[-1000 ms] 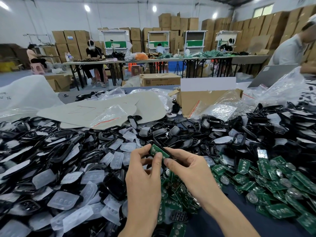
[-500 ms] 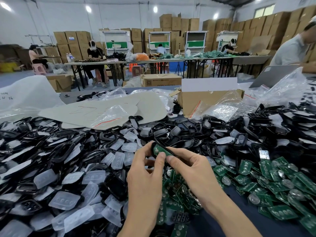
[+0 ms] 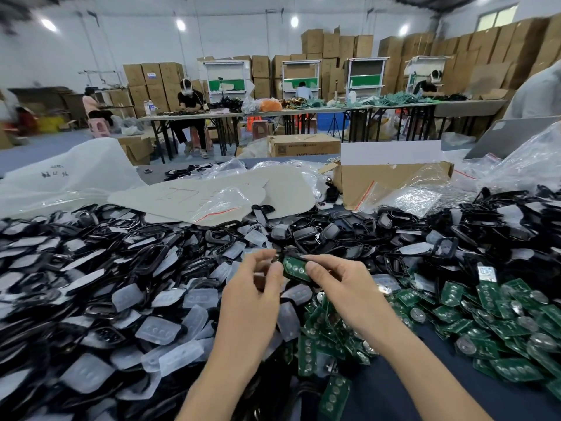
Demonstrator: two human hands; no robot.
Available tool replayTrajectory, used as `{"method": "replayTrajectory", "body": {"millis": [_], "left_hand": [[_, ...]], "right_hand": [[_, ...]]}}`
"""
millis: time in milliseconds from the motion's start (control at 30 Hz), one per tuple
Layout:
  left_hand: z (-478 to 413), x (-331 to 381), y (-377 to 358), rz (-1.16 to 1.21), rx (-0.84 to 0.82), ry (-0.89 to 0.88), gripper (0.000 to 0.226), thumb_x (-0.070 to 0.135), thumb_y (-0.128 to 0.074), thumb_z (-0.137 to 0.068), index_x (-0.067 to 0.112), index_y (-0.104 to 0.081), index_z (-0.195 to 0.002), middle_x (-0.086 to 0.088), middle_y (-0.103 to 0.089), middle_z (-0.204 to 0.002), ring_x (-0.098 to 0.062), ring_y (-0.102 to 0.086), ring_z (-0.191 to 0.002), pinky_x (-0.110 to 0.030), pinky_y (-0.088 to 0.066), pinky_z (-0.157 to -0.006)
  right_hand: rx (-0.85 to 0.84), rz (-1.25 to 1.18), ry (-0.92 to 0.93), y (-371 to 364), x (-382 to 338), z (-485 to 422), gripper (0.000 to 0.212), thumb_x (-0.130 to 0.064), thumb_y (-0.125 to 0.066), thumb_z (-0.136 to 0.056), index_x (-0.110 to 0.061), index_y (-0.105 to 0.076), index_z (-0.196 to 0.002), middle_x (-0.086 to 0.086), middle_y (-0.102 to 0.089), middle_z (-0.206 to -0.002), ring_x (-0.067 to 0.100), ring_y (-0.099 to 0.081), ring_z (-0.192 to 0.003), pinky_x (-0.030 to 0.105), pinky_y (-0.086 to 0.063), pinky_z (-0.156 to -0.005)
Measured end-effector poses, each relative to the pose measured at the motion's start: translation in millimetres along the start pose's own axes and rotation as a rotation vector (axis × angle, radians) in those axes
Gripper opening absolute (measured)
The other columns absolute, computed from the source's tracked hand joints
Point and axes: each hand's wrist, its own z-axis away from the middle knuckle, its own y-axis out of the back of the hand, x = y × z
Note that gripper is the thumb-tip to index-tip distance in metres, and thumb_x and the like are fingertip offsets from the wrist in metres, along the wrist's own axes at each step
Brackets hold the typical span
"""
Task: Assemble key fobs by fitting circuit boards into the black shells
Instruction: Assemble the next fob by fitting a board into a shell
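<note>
Both hands are raised over the heap, working on one unit.

**Right hand:** Your right hand pinches the green circuit board between thumb and forefinger. The other fingers are loosely curled beneath.

**Left hand:** Your left hand has thumb and curled fingers closed on the left end of the black shell. Only a dark rim of the shell shows above the board. The fingers are blurred, so the exact grip is uncertain.

**Position:** The board sits tilted against the shell, between your two thumbs. It is held above the loose shells and clear button pads. The spare boards lie to your right on the dark table.

**Judgement:** This is the seating step, and the board does not look flush yet.

**Method:**
- Square the board's outline to the shell's before you press.
- Lead one end in, then roll thumb pressure along to the other end.
- Press near the board's edges, not on the round contacts.
- Back the shell with your left fingers so it cannot flex.
- If it binds, lift and re-align rather than forcing it.
</note>
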Motion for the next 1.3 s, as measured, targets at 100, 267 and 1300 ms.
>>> {"method": "replayTrajectory", "body": {"millis": [100,267,1300], "left_hand": [[-5.5,-3.5,33.8,-0.062,0.041,0.017,0.012,0.030,-0.056,-0.100,0.037,-0.060,-0.109,0.015,-0.069,-0.091,-0.001,-0.064,-0.079,-0.018,-0.052,-0.069],[-21.7,-7.5,86.4,-0.080,0.058,0.088,0.014,0.027,-0.054,-0.101,0.034,-0.062,-0.111,0.007,-0.071,-0.098,-0.007,-0.066,-0.091,-0.033,-0.054,-0.084],[-106.9,-65.5,227.4,-0.812,0.070,0.100,0.016,0.029,-0.053,-0.100,0.022,-0.067,-0.102,0.014,-0.059,-0.077,-0.015,-0.058,-0.075,-0.031,-0.043,-0.072]], "right_hand": [[-0.030,0.181,-0.026,-1.6,-4.2,-10.2,0.018,-0.041,-0.057,-0.101,-0.043,-0.071,-0.111,0.004,-0.076,-0.085,0.028,-0.064,-0.070,0.037,-0.052,-0.063],[-0.105,0.500,-0.064,-6.9,-15.7,-24.0,0.030,-0.040,-0.052,-0.103,-0.031,-0.063,-0.130,-0.010,-0.053,-0.119,0.014,-0.060,-0.102,0.028,-0.046,-0.082],[-0.096,0.389,0.155,-126.7,-95.6,-55.9,0.028,-0.035,-0.046,-0.103,-0.028,-0.068,-0.120,-0.007,-0.068,-0.107,0.017,-0.063,-0.095,0.041,-0.054,-0.087]]}}
